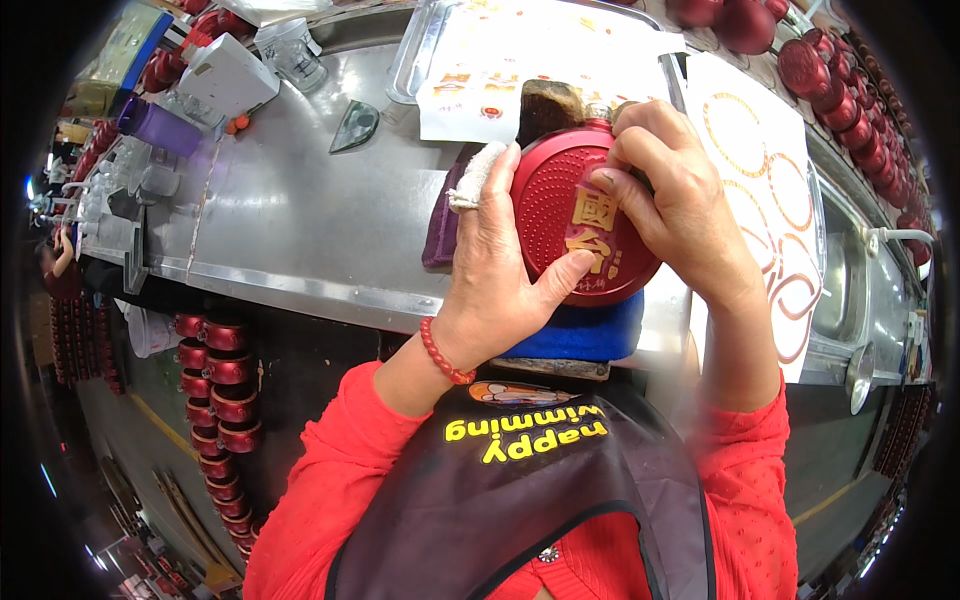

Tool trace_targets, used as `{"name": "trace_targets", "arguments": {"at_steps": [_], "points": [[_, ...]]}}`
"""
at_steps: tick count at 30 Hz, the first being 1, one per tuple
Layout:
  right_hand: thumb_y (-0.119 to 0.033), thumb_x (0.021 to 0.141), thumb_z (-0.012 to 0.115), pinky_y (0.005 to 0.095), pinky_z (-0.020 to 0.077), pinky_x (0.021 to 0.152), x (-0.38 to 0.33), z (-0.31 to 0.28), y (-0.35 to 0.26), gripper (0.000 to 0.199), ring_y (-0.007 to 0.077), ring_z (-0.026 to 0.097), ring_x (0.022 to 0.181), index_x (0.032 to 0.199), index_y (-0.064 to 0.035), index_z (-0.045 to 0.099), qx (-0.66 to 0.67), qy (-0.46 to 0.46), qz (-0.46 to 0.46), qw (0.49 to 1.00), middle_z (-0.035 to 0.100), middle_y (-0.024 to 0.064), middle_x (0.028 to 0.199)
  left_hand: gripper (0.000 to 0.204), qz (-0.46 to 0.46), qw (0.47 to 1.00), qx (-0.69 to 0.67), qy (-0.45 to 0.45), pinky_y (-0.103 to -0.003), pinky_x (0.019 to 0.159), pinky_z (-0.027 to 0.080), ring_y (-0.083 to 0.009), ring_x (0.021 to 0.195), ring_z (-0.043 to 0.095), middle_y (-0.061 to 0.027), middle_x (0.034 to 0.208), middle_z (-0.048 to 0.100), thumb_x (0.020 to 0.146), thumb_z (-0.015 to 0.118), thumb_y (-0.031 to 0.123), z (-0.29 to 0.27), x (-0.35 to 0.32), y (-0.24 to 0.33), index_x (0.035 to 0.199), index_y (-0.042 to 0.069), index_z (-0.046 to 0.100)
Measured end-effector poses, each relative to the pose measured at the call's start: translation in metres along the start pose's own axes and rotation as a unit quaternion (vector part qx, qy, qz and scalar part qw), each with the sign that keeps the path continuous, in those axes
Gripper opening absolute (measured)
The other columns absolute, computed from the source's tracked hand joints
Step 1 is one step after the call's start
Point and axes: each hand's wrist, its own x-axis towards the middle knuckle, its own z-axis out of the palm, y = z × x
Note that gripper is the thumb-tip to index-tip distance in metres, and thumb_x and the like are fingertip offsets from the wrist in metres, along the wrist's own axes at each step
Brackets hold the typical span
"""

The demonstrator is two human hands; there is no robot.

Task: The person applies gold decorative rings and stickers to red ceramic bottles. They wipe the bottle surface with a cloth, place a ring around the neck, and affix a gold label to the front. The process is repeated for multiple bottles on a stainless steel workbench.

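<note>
A round, flat red bottle [545, 200] with a dotted face and a short neck stands tilted on a folded blue cloth [585, 335]. Gold raised characters [594, 212] run down its front. My left hand [495, 270] grips the bottle's left side, thumb lying across the lower front; a white cloth scrap [474, 178] sits by its fingertips. The fingers of my right hand [680, 185] are curled and pinched at the upper right of the face, beside the characters. Whatever lies between them is hidden. Behind the bottle is a dark brown block [548, 108].
A sheet of gold and red decals [465, 110] lies on a metal tray behind. To the right, a white sheet [735, 150] carries ring-shaped decals. A purple cloth [440, 230], purple cup [160, 127] and white box [228, 80] are leftward. Red bottles [228, 370] hang below the bench.
</note>
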Motion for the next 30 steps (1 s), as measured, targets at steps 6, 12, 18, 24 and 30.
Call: {"name": "trace_targets", "arguments": {"at_steps": [6, 12, 18, 24, 30], "points": [[-0.009, 0.085, 0.076, 0.0436, 0.0509, 0.088, 0.0009, -0.0001, -0.0029, 0.016, 0.0367, 0.061, 0.099, 0.091, 0.0016, 0.064, -0.017, -0.007, 0.019, 1.0, 0.062, 0.0169, 0.103, 0.105, 0.005, 1.0, 0.017, -0.003, -0.05, 0.115, 0.034, -0.0449, 0.134, 0.045, -0.0312, 0.149, 0.041, 0.086, 0.082, 0.034, -0.0006, 0.0002, 0.0007, 0.158, -0.006, 0.018], [-0.009, 0.085, 0.076, 0.0432, 0.0509, 0.089, 0.0009, 0.0003, -0.0052, 0.017, 0.0362, 0.061, 0.1, 0.091, 0.0019, 0.065, -0.016, -0.006, 0.025, 1.0, 0.062, 0.017, 0.104, 0.106, 0.004, 1.0, 0.016, -0.001, -0.051, 0.115, 0.034, -0.0456, 0.133, 0.046, -0.0317, 0.149, 0.041, 0.085, 0.083, 0.033, 0.0003, -0.0002, 0.0004, 0.158, -0.006, 0.018], [-0.01, 0.084, 0.077, 0.043, 0.0509, 0.089, 0.0004, 0.0021, -0.007, 0.018, 0.0354, 0.06, 0.101, 0.092, 0.0015, 0.066, -0.018, 0.002, 0.028, 0.999, 0.062, 0.0162, 0.105, 0.106, 0.008, 1.0, 0.008, 0.004, -0.051, 0.116, 0.033, -0.0464, 0.134, 0.044, -0.0323, 0.149, 0.04, 0.084, 0.083, 0.032, 0.0022, -0.0007, -0.0016, 0.158, -0.006, 0.018], [-0.01, 0.084, 0.077, 0.0423, 0.051, 0.088, -0.0004, 0.0044, -0.0071, 0.018, 0.0344, 0.06, 0.1, 0.092, 0.0004, 0.066, -0.03, 0.014, 0.025, 0.999, 0.061, 0.0149, 0.104, 0.106, 0.01, 1.0, 0.003, 0.003, -0.052, 0.117, 0.032, -0.0467, 0.136, 0.042, -0.0324, 0.15, 0.038, 0.084, 0.083, 0.031, 0.0024, -0.0009, -0.0021, 0.158, -0.006, 0.018], [-0.009, 0.084, 0.078, 0.0418, 0.0508, 0.086, -0.0009, 0.0079, -0.0059, 0.017, 0.0342, 0.06, 0.097, 0.091, -0.0003, 0.065, -0.028, 0.029, 0.022, 0.999, 0.06, 0.0139, 0.102, 0.106, 0.009, 1.0, 0.009, 0.003, -0.051, 0.116, 0.032, -0.046, 0.135, 0.043, -0.032, 0.148, 0.039, 0.084, 0.083, 0.031, 0.0026, -0.0009, -0.0007, 0.158, -0.006, 0.017]]}}
